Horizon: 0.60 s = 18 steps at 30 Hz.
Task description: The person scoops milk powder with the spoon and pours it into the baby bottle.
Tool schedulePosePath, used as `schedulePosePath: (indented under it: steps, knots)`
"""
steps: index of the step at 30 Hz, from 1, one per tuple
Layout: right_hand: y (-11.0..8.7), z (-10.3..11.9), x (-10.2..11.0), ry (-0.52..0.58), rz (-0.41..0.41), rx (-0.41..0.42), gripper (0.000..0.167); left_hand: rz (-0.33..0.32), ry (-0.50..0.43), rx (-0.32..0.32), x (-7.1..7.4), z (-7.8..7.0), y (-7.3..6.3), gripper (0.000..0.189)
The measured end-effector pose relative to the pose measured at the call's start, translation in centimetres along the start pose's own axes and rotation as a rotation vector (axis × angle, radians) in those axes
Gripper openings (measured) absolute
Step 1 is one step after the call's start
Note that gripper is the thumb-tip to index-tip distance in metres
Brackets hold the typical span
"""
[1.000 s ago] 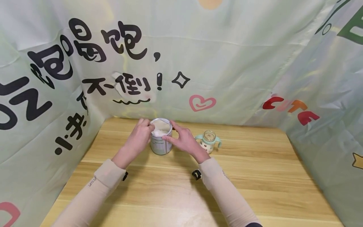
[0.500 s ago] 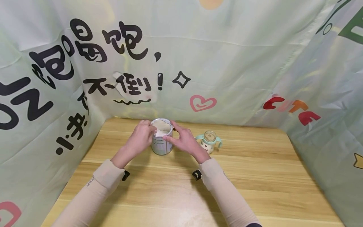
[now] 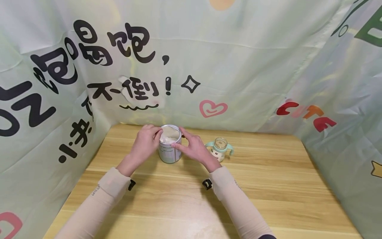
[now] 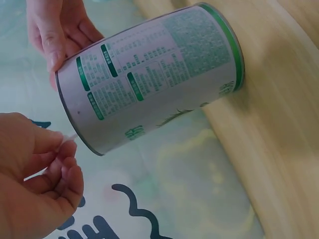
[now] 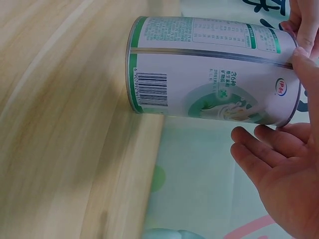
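Note:
A milk powder can (image 3: 170, 154), pale with green print, stands upright near the table's back edge. Its top shows a beige and whitish surface inside the metal rim. My left hand (image 3: 145, 139) is at the rim's left side. In the left wrist view, its thumb and forefinger pinch a small whitish film tab (image 4: 70, 136) beside the rim; the rest of that piece is hidden. From the right, my right hand (image 3: 194, 147) holds the can's upper edge, thumb on the near rim and fingers towards the far side, as the right wrist view (image 5: 289, 149) partly shows.
A baby bottle (image 3: 219, 152) with mint handles and an uncapped clear neck stands just right of my right hand. Printed cloth walls (image 3: 253, 76) enclose the wooden table (image 3: 185, 205) at the back and sides.
My left hand's fingertips have drawn back from over the can's opening to its left rim, and the whitish surface inside looks slightly different. My right hand and the can stay put.

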State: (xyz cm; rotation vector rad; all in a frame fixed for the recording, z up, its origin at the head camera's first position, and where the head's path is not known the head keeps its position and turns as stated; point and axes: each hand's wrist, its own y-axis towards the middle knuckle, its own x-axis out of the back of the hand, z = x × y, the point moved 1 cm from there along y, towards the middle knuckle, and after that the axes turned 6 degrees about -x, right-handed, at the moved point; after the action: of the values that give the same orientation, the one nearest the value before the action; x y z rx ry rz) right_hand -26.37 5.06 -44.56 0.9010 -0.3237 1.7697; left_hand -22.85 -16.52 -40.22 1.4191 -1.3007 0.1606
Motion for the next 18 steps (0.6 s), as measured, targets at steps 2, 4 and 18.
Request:
schedulePosePath:
  steps: [2, 4, 18]
  knots:
    - [0.0, 0.0, 0.0, 0.0, -0.002, 0.003, 0.087, -0.045, -0.019, 0.012, 0.1, 0.2, 0.1, 0.016]
    - [0.0, 0.0, 0.0, 0.002, -0.003, 0.007, 0.087, -0.094, -0.032, 0.02, 0.2, 0.5, 0.1, 0.016]
    - [0.0, 0.0, 0.0, 0.021, 0.014, -0.009, 0.087, -0.243, -0.15, 0.134, 0.6, 1.4, 0.0, 0.014]
